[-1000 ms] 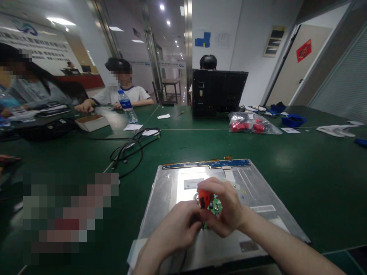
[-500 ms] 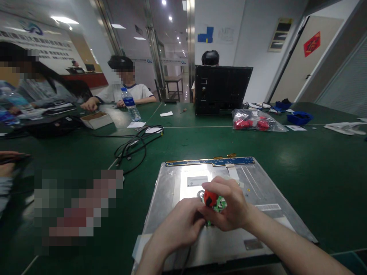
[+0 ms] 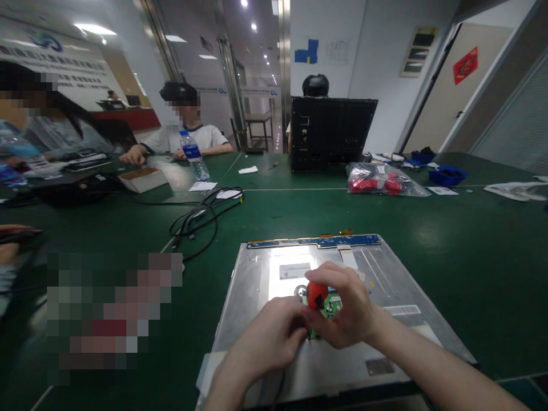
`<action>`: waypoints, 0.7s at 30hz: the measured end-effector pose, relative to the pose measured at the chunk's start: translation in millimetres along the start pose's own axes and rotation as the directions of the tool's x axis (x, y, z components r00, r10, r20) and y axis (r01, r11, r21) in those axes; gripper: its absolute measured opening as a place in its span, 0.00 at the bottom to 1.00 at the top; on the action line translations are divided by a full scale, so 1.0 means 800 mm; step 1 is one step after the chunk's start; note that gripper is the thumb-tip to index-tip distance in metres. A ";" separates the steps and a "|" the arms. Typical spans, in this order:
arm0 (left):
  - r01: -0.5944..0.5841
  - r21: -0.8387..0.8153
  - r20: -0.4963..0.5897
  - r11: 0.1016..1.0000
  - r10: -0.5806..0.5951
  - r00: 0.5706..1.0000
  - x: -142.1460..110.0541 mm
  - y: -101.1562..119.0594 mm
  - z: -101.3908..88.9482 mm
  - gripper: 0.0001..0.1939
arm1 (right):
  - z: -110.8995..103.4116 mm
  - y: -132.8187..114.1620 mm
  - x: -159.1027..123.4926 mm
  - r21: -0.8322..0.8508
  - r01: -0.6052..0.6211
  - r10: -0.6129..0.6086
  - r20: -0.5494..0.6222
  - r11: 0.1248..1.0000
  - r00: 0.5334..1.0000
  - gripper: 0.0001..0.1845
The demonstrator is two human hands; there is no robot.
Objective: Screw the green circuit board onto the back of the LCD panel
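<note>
A flat metal display panel [image 3: 244, 297] lies on the green table, its metal back up. Near its middle sits a small green circuit board [image 3: 332, 306], partly covered by my hands. My right hand [image 3: 349, 305] grips the red-and-black handle of a screwdriver [image 3: 317, 294] between thumb and fingers, above the board. The screwdriver stands roughly upright; its tip is hidden. Close against it, my left hand [image 3: 278, 328] has its fingers curled at the board's left side. What those fingers pinch is hidden. A blue circuit strip [image 3: 314, 242] runs along the panel's far edge.
Black cables [image 3: 205, 214] lie coiled left of the panel. Farther back stand a water bottle [image 3: 194, 157], an open box [image 3: 143, 179], a black monitor-like unit [image 3: 334, 134] and a plastic bag with red items [image 3: 385, 180]. Blue trays [image 3: 447, 176] are at right. Several people sit around the table.
My right hand and the screwdriver handle have shifted slightly to the right, and the handle has turned a little. My left hand stays almost in place.
</note>
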State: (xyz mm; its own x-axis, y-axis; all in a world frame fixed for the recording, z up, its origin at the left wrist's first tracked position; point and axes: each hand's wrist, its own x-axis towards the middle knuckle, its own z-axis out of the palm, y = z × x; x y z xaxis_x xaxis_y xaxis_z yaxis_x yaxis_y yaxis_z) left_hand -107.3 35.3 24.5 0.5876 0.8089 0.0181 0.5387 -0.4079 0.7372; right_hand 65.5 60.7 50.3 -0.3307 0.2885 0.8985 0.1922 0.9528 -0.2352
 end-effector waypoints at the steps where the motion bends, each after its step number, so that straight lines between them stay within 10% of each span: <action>1: 0.005 0.006 -0.002 1.000 -0.005 1.000 0.000 0.000 0.000 0.08 | 0.000 0.000 0.000 0.005 -0.002 0.001 0.007 1.000 1.000 0.23; 21: 0.004 -0.027 0.003 1.000 -0.004 1.000 -0.001 0.001 0.001 0.07 | 0.001 0.001 0.000 -0.009 0.031 -0.031 -0.011 0.999 0.999 0.19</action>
State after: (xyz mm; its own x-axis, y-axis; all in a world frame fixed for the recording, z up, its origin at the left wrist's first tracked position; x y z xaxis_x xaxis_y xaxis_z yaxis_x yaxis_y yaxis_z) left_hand -106.5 34.2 24.3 0.5871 0.8094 0.0130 0.5250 -0.3929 0.7550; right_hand 64.7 61.9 49.3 -0.3259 0.2581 0.9095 0.1902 0.9602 -0.2044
